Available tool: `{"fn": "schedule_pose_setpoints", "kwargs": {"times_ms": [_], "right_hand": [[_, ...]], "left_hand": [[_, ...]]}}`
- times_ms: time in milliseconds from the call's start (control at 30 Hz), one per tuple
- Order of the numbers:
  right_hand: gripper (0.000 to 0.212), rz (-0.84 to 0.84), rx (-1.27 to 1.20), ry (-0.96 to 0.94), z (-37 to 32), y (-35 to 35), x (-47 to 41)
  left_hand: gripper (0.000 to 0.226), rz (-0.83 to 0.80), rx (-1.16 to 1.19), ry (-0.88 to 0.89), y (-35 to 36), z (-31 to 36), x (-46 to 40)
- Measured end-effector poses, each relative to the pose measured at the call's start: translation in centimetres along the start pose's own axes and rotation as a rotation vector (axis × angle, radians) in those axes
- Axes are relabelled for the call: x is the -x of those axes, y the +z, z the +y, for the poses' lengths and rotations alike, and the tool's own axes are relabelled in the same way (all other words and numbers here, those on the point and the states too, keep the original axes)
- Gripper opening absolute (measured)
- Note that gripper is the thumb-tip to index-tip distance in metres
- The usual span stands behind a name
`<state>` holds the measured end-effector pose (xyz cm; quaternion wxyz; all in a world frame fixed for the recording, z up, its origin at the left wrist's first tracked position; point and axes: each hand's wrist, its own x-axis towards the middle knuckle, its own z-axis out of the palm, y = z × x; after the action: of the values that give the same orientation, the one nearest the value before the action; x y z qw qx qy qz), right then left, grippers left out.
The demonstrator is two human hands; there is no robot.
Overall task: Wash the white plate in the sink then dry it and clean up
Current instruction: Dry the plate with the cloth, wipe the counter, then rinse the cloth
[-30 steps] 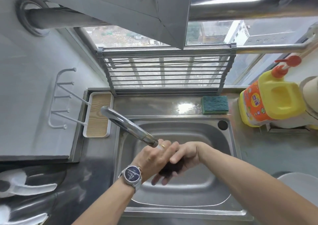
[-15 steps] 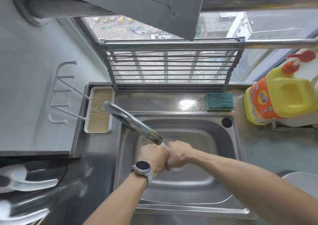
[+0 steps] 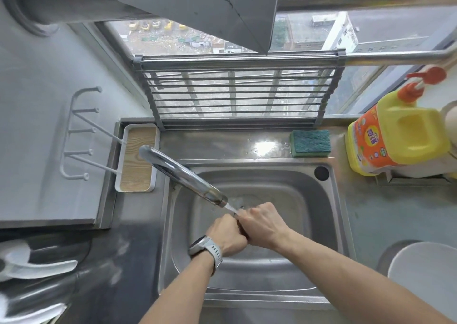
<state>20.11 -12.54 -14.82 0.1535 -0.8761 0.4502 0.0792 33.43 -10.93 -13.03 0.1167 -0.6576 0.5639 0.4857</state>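
Both hands are pressed together over the steel sink (image 3: pixel 319 227), right under the faucet spout (image 3: pixel 188 177). A thin stream of water (image 3: pixel 231 207) falls onto them. My left hand (image 3: pixel 228 234), with a watch on the wrist, is curled into a fist. My right hand (image 3: pixel 263 224) is closed against its fingers. I see no object in either hand. The white plate (image 3: pixel 425 276) lies on the counter at the lower right, apart from both hands.
A green sponge (image 3: pixel 311 142) lies on the ledge behind the sink. A yellow detergent jug (image 3: pixel 400 138) stands at the right. A folding metal rack (image 3: pixel 237 93) leans at the window. A wooden-topped white tray (image 3: pixel 136 157) sits left of the faucet.
My hands have slid a little toward me under the spout and rubbed against each other, the fingers going from partly spread to curled. The camera has tilted up slightly.
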Motion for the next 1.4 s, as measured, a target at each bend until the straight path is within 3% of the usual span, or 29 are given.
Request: {"fn": "schedule_pose_setpoints", "kwargs": {"times_ms": [100, 167, 267, 367, 467, 533, 633, 900, 1000, 1133, 1267, 1333, 1400], "right_hand": [[0.022, 0.020, -0.012, 0.053, -0.3, -0.3, -0.1], [0.033, -0.016, -0.156, 0.217, 0.1, -0.6, 0.7], [0.062, -0.185, -0.567, 0.397, 1.0, -0.6, 2.9], [0.076, -0.262, -1.179, 0.523, 1.4, -1.7, 5.3], [0.045, -0.142, -1.596, 0.682, 1.4, -2.4, 6.9], [0.018, -0.021, -1.682, 0.762, 1.9, -2.4, 7.7], [0.007, 0.064, -1.810, 0.818, 2.5, -2.6, 8.9], [0.017, 0.453, -2.148, 0.829, 3.3, -4.7, 13.0], [0.018, 0.465, -2.160, 0.808, 3.6, -5.5, 14.6], [0.014, 0.479, -2.205, 0.807, 3.4, -6.3, 16.0], [0.029, 0.508, -2.296, 0.705, 3.7, -7.8, 18.0], [0.036, 0.505, -2.353, 0.641, 3.9, -8.9, 19.3], [0.034, 0.521, -2.387, 0.606, 4.6, -9.6, 21.0]], "left_hand": [[0.017, 0.102, 0.041, 0.009, 0.7, -0.6, 0.4], [0.032, 0.138, 0.302, -0.038, 1.1, -1.0, 1.2], [0.052, 0.033, 0.924, -0.114, 1.5, -1.3, 2.7], [0.033, -0.098, 1.317, -0.151, 1.8, -0.6, 4.2], [0.027, -0.062, 1.346, -0.154, 2.1, -0.2, 4.8], [0.026, -0.052, 1.378, -0.163, 2.2, -0.1, 5.3], [0.015, -0.059, 1.476, -0.168, 2.4, 0.0, 5.7], [0.025, -0.045, 1.755, -0.240, 2.9, -0.4, 6.4], [0.027, -0.134, 1.762, -0.253, 3.4, 0.8, 6.9], [0.055, -0.211, 1.632, -0.345, 5.4, 3.6, 6.3], [0.075, -0.465, 1.621, -0.390, 8.0, 7.1, 5.4], [0.072, -0.523, 1.740, -0.397, 8.9, 8.8, 5.1], [0.050, -0.465, 1.893, -0.420, 9.3, 10.5, 4.9]]}}
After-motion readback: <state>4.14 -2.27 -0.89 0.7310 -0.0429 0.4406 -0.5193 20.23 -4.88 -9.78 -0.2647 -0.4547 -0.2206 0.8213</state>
